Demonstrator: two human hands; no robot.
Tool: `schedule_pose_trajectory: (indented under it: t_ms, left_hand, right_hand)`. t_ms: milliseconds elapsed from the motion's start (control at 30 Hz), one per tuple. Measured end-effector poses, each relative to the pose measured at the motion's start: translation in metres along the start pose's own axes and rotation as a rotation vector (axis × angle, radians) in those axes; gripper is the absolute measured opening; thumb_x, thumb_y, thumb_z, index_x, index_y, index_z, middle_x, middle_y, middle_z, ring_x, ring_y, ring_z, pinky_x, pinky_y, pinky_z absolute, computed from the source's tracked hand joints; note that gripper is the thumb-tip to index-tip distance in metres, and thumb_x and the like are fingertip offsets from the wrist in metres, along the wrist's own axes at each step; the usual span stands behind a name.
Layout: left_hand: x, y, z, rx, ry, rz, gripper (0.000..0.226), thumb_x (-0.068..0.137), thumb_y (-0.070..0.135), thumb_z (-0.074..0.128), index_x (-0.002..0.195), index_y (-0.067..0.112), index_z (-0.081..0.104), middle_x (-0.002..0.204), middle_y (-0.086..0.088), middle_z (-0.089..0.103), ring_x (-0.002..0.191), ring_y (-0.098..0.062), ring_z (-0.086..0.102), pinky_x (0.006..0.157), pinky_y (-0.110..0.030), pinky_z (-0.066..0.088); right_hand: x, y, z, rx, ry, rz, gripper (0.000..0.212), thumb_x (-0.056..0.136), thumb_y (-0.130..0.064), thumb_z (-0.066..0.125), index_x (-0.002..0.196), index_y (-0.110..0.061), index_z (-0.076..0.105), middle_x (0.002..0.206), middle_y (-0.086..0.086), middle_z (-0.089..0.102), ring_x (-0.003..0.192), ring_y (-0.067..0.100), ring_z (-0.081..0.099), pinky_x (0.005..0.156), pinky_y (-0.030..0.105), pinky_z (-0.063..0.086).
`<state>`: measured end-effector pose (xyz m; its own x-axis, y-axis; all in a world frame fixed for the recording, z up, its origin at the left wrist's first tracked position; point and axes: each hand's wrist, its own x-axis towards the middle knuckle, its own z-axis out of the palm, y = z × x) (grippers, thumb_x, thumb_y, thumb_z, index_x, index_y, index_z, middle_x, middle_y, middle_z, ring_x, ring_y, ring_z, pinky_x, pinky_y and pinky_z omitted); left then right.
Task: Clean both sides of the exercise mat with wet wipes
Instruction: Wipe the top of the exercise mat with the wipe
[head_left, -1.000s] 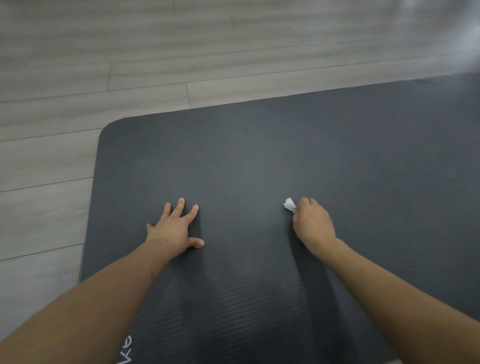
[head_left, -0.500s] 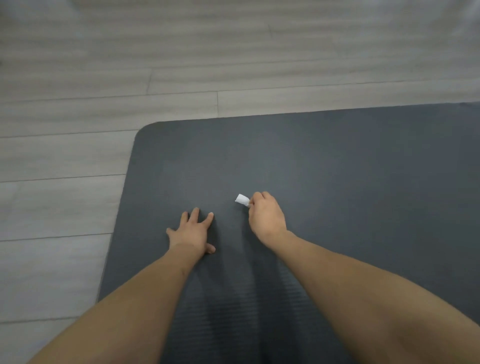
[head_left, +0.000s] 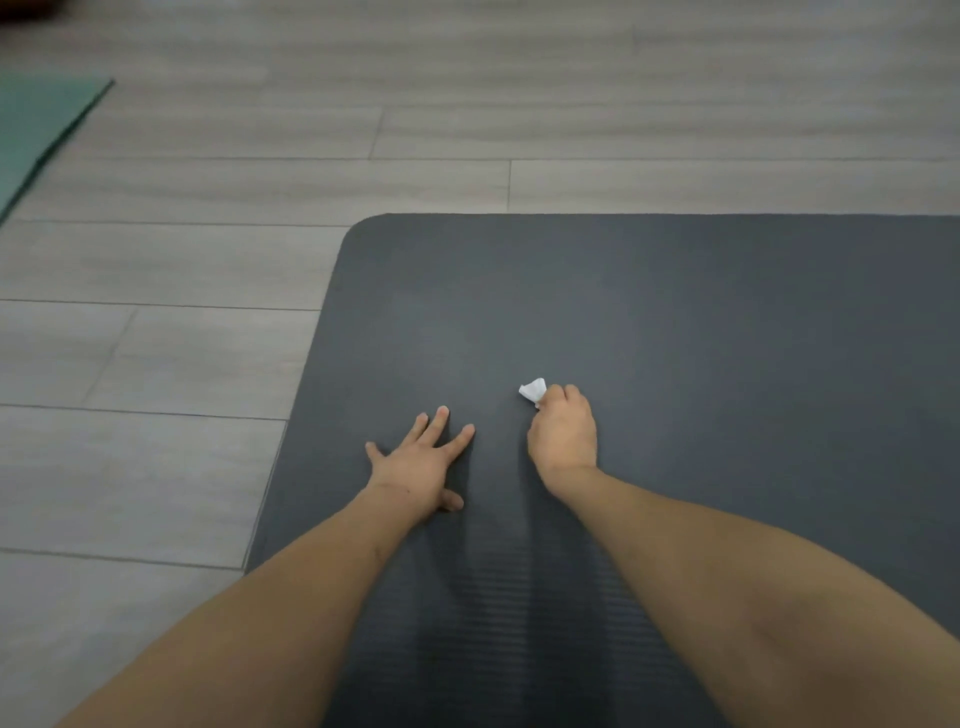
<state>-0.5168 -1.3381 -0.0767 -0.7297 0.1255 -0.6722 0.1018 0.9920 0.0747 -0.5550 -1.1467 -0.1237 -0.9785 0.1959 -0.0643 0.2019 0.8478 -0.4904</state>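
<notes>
Fingers of the right hand (head_left: 563, 434) curl around a crumpled white wet wipe (head_left: 533, 391) on the dark grey exercise mat (head_left: 727, 322); the left hand (head_left: 418, 465) lies flat and spread beside it.

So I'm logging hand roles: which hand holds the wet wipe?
The right hand, fingers curled round the white wet wipe. The left hand lies flat, fingers spread, on the dark grey exercise mat.

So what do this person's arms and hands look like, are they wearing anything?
Nothing worn shows: both forearms are bare to the picture's lower edge, with no sleeves in view. The left hand and right hand have no gloves, rings, watch or bands visible.
</notes>
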Motion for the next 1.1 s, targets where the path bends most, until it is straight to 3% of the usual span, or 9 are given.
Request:
schedule_pose_trajectory:
  t_ms: [167, 300, 500, 633, 733, 867, 933, 1100]
  left_hand:
    - [-0.003, -0.010, 0.007, 0.054, 0.045, 0.064, 0.098, 0.094, 0.055, 0.066, 0.161, 0.049, -0.005, 0.170, 0.007, -0.024, 0.158, -0.021, -0.017, 0.117, -0.077, 0.008]
    - [-0.007, -0.015, 0.015, 0.172, 0.184, 0.220, 0.080, 0.101, 0.052, 0.055, 0.164, 0.043, 0.006, 0.174, 0.002, -0.009, 0.160, -0.023, -0.006, 0.123, -0.067, -0.002]
    - [0.005, -0.025, 0.015, 0.183, 0.243, 0.414, 0.071, 0.100, 0.050, 0.057, 0.162, 0.041, 0.023, 0.171, 0.003, 0.011, 0.155, -0.022, 0.014, 0.122, -0.048, 0.023]
    - [0.008, -0.027, 0.001, 0.182, 0.235, 0.458, 0.073, 0.094, 0.055, 0.065, 0.158, 0.042, 0.033, 0.161, 0.003, 0.026, 0.146, -0.023, 0.024, 0.114, -0.047, 0.032]
    - [0.002, -0.024, 0.003, 0.151, 0.170, 0.443, 0.085, 0.092, 0.059, 0.067, 0.162, 0.038, 0.024, 0.168, 0.000, 0.014, 0.153, -0.025, 0.015, 0.121, -0.055, 0.025]
    - [-0.007, -0.019, 0.016, 0.146, 0.124, 0.404, 0.111, 0.081, 0.077, 0.066, 0.164, 0.037, 0.005, 0.172, -0.003, -0.011, 0.159, -0.028, -0.006, 0.123, -0.066, 0.010]
    - [-0.007, -0.018, 0.025, 0.137, 0.130, 0.389, 0.114, 0.082, 0.078, 0.063, 0.165, 0.036, -0.002, 0.171, -0.004, -0.020, 0.158, -0.029, -0.015, 0.122, -0.069, 0.004]
    - [-0.004, -0.014, 0.020, 0.149, 0.107, 0.358, 0.116, 0.081, 0.079, 0.064, 0.164, 0.038, -0.005, 0.171, -0.002, -0.023, 0.159, -0.027, -0.016, 0.124, -0.066, 0.004]
  right_hand:
    - [-0.012, 0.003, -0.009, -0.093, -0.096, -0.008, 0.015, 0.092, -0.003, 0.050, 0.105, -0.007, 0.055, 0.112, 0.011, 0.053, 0.105, 0.030, 0.052, 0.087, 0.036, 0.042]
    - [-0.056, 0.017, -0.012, -0.154, -0.104, 0.010, 0.011, 0.094, -0.005, 0.049, 0.104, -0.008, 0.054, 0.110, 0.009, 0.052, 0.104, 0.028, 0.051, 0.083, 0.033, 0.040]
    - [-0.130, 0.019, -0.011, -0.166, 0.008, 0.159, 0.009, 0.098, -0.010, 0.050, 0.098, -0.005, 0.057, 0.104, 0.011, 0.054, 0.095, 0.030, 0.051, 0.076, 0.034, 0.035]
    - [-0.162, -0.001, -0.003, -0.152, 0.023, 0.327, 0.008, 0.098, -0.009, 0.047, 0.096, -0.007, 0.055, 0.099, 0.005, 0.050, 0.084, 0.020, 0.043, 0.070, 0.028, 0.030]
    - [-0.169, -0.014, -0.008, -0.148, 0.044, 0.387, 0.011, 0.098, -0.011, 0.047, 0.095, -0.007, 0.057, 0.101, 0.007, 0.054, 0.082, 0.021, 0.045, 0.070, 0.032, 0.033]
    - [-0.148, -0.027, -0.011, -0.030, 0.301, 0.346, 0.017, 0.100, -0.019, 0.050, 0.098, -0.010, 0.064, 0.097, 0.005, 0.056, 0.081, 0.026, 0.056, 0.074, 0.038, 0.048]
    - [-0.138, -0.029, 0.002, -0.022, 0.270, 0.265, 0.018, 0.099, -0.018, 0.051, 0.104, -0.011, 0.067, 0.098, 0.006, 0.056, 0.081, 0.028, 0.058, 0.075, 0.039, 0.050]
    - [-0.128, 0.006, 0.012, -0.208, 0.096, -0.119, 0.010, 0.091, -0.010, 0.054, 0.090, -0.004, 0.062, 0.084, 0.008, 0.046, 0.071, 0.028, 0.048, 0.058, 0.043, 0.047]
